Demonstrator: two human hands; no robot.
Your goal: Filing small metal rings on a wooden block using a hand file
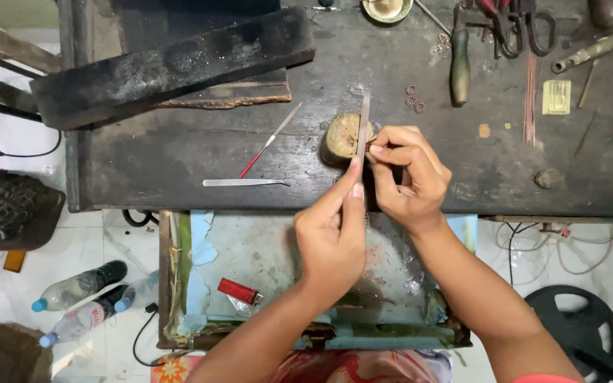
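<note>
Two hands meet at a small round wooden block [342, 136] near the front edge of the dark workbench [179, 159]. A flat metal file [362, 131] lies across the block's right side, its blade running toward twelve o'clock. The left hand [331, 237] grips the file's lower end, forefinger stretched along the blade, remaining fingers curled under. The right hand [407, 177] has thumb and forefinger pinched shut on a tiny reddish piece [370, 145], pressed against the block beside the file.

Progress, as a judgement: filing appears to be under way and not finished, since tool and piece are both engaged at the block. How much metal is removed cannot be read.

Outward from the block: at nine o'clock, a red-handled needle file [269, 142] and a pair of steel tweezers [243, 183] lie unused. At one o'clock, a cluster of small copper-coloured rings [413, 99], then a green-handled tool [460, 64]; whether those rings are finished items is unclear. At six o'clock, an open drawer [250, 248] below the bench holds a red lighter [239, 290].

Obscured: the piece is almost wholly covered by the fingertips, so its shape is uncertain. The file's handle is hidden inside the left palm. Pliers and scissors at the top edge are cut off. The drawer's middle is masked by both forearms.
</note>
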